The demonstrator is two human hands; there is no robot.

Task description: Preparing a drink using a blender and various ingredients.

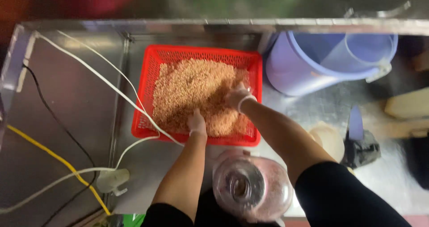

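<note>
Both hands are down in a red basket (149,81) full of tan grain (192,90) sitting on a steel counter (85,97): left hand (196,122) lies flat with fingers pressed into the grain, right hand (237,96) is curled into the heap, can't tell if it grips any. A clear blender jar (250,189) stands just below the basket, a purple bucket (313,61) at the right, white cords (103,77) running across the left.

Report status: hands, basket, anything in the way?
Both hands, left hand and right hand, buried in brown grain. Red basket flat in sink. White cable crosses basket's left corner.
</note>
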